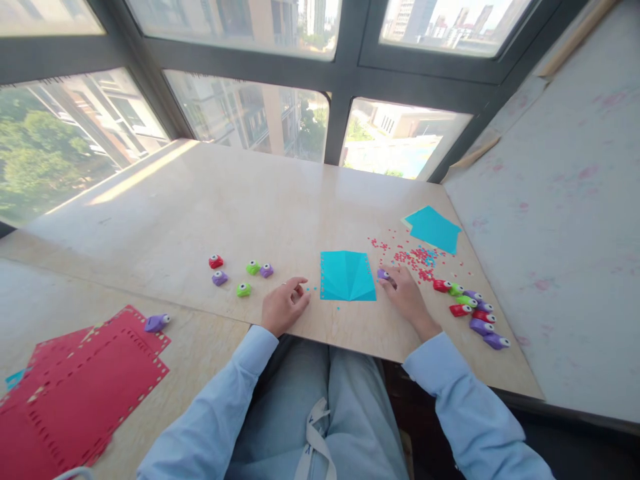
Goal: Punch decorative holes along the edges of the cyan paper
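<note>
A creased blue sheet of paper [345,277] lies flat in front of me, with small holes along its left and right edges. Just off its right edge, my right hand [404,293] closes its fingers on a small purple craft punch [384,274] that has a white and black round top. To the left of the sheet, my left hand [285,303] rests on the table, fingers loosely bent and apart, with nothing in it. A few tiny blue paper bits [311,289] lie between that hand and the sheet.
Several red, green and purple punches [470,303] cluster at the right, near scattered red and blue confetti [417,259] and more blue paper [435,230]. Other punches [243,289] stand left. Punched red sheets [100,387] bear a purple punch [157,323]. Windows and a wall border the table.
</note>
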